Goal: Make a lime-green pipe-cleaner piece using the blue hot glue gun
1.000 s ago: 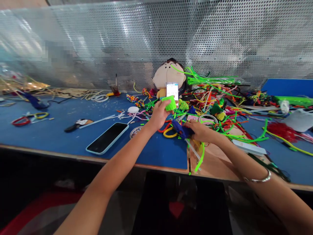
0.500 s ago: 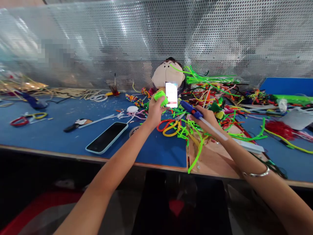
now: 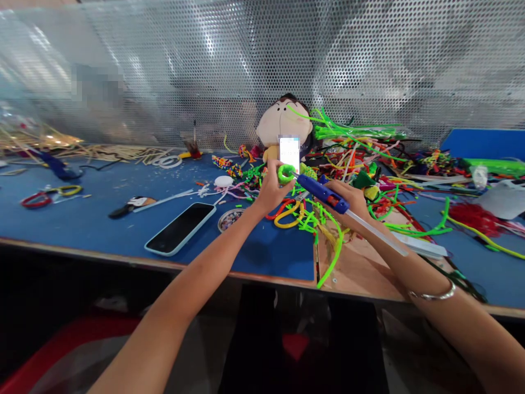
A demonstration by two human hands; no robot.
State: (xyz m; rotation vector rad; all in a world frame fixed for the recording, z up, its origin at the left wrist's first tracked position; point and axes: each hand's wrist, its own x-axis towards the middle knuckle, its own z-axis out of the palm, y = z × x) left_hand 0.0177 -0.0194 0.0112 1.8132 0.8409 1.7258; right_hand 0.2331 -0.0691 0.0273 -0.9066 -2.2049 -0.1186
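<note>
Between the fingers of my left hand (image 3: 273, 189) is a bright green, fuzzy rolled piece (image 3: 286, 173) that looks like coiled pipe cleaner. My right hand (image 3: 348, 200) grips a blue hot glue gun (image 3: 322, 192), with a long clear glue stick (image 3: 379, 232) sticking out of its back. The nozzle points left, at or very near the green piece; whether they touch I cannot tell. Just below the hands lie scissors (image 3: 289, 216) with red and yellow handles and scattered green pipe cleaner scraps (image 3: 307, 221).
A lit phone (image 3: 289, 153) leans against a plush doll (image 3: 283, 123) at the back. A dark-screened phone (image 3: 180, 229) lies left, beside a small round dish (image 3: 230, 219). Tangled pipe cleaners (image 3: 356, 133) spread over the right side. Another pair of scissors (image 3: 51, 196) is far left.
My left hand has turned the green piece and moved slightly right. The glue gun has swung left and down, so its nozzle now meets or nearly meets the piece.
</note>
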